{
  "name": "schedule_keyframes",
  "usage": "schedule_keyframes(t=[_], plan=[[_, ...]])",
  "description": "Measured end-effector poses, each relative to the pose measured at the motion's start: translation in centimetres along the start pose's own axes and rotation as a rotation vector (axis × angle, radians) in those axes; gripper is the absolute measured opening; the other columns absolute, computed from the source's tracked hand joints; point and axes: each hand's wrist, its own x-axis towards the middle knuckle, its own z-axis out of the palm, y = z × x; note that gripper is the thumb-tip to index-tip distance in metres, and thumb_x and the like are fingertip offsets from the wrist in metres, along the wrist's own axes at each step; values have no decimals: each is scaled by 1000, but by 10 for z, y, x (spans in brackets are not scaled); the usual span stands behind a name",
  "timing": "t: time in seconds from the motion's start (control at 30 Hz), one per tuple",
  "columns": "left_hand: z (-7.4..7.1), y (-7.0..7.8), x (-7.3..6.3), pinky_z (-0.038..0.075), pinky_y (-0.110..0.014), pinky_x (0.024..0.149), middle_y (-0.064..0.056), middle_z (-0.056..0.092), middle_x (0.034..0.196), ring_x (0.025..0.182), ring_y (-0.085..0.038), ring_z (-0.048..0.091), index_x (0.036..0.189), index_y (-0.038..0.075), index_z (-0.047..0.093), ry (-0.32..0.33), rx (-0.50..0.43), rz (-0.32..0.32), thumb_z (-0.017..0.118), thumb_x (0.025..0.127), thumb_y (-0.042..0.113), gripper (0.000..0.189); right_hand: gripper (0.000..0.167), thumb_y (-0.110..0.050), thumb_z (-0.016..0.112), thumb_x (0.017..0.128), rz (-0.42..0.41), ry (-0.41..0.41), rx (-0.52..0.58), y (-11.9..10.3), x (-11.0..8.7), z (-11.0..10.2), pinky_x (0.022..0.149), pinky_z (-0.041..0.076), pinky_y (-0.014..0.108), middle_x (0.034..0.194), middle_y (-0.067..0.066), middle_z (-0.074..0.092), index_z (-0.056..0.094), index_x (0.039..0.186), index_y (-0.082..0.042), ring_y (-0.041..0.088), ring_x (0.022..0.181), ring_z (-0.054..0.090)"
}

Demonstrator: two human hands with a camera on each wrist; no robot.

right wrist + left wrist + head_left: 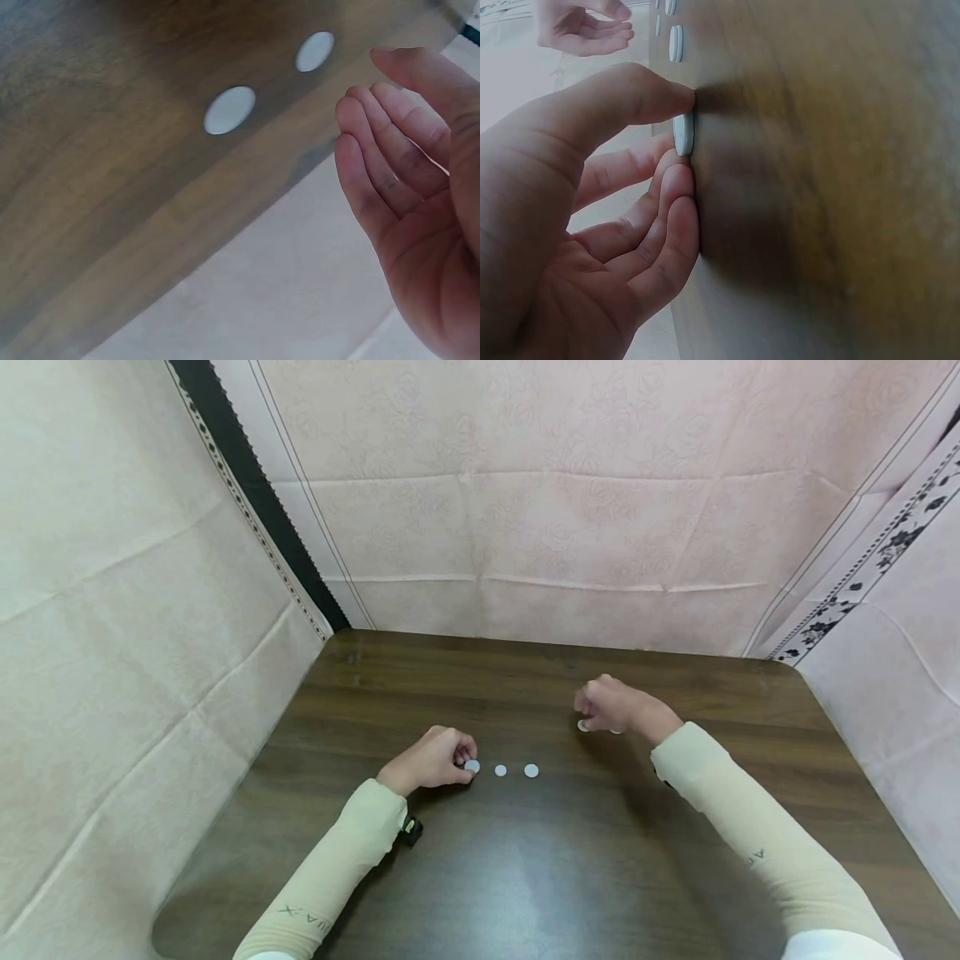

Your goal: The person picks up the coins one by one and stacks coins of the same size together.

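Observation:
Three small white discs lie in a row on the dark wooden table (525,877). My left hand (463,763) pinches the leftmost disc (471,766) flat on the table. In the left wrist view, my thumb (637,94) and a fingertip (676,176) press its rim on either side of the disc (682,133). The middle disc (500,770) and right disc (531,770) lie free. My right hand (600,714) hovers farther back with its fingers loosely curled and holds nothing. Two more discs (229,109) (314,51) lie on the table just beside it.
Pale pink patterned cloth (525,527) hangs behind the table and on both sides, close to its edges. The table's rounded near-left corner (168,935) is in view. Both arms wear cream sleeves (352,852).

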Motion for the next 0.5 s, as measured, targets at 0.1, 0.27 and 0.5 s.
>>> schedule_keyframes(t=[0.1, 0.27, 0.5], plan=[[1, -2, 1, 55, -25, 79, 4, 70, 89, 84, -7, 61, 94, 14, 74, -2, 6, 3, 85, 87, 16, 14, 13, -2, 77, 91, 37, -20, -1, 8, 2, 6, 61, 38, 27, 68, -1, 47, 67, 89, 6, 11, 61, 39], [2, -3, 2, 55, -25, 80, 4, 70, 89, 85, -7, 62, 95, 14, 74, -9, 9, 2, 84, 88, 16, 13, 13, -9, 78, 93, 75, -49, 6, 20, 5, 14, 66, 48, 29, 80, 4, 63, 71, 95, 3, 10, 69, 51], [1, -3, 2, 56, -26, 80, 3, 71, 89, 84, -8, 62, 95, 13, 75, -9, -3, 2, 85, 87, 16, 13, 27, -1, 77, 91, 72, -101, 98, 27, 14, 13, 54, 35, 23, 59, -8, 45, 63, 68, -6, 7, 56, 38]])
